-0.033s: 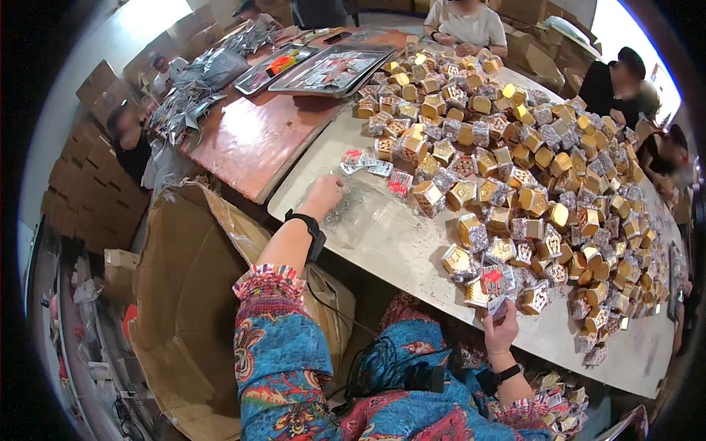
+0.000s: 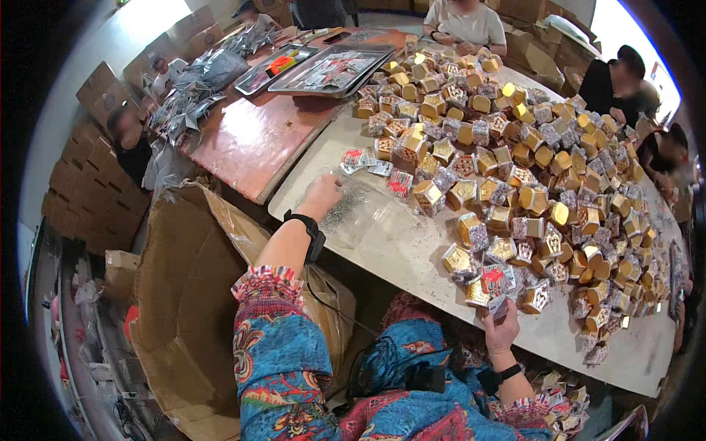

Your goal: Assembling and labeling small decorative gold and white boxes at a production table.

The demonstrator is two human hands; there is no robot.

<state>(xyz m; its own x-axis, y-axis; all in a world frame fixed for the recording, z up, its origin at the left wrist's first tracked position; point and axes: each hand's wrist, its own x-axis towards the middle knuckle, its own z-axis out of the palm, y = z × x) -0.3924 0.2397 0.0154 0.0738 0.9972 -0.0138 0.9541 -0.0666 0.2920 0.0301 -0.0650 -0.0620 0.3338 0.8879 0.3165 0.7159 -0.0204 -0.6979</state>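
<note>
My left hand [image 2: 323, 194] reaches over the near left of the cream table. Its fingers are drawn together at the edge of a loose heap of thin, clear or silvery small pieces [image 2: 351, 202]; what they pinch is too small to make out. Near the table's front edge my right hand [image 2: 501, 332] grips a small printed card [image 2: 494, 279], red, white and grey, held up by its lower end. Just beyond it are gold house-shaped boxes [image 2: 459, 259] with clear wrapping. More such cards [image 2: 399, 183] lie between the silvery heap and the boxes.
Gold boxes spread across the table's [image 2: 419, 257] right side. A big open cardboard carton [image 2: 180, 294] stands by my left arm. Metal trays [image 2: 334, 70] sit on the reddish table [image 2: 254, 140], with silver foil pieces [image 2: 195, 92] beyond. Several people sit around the tables.
</note>
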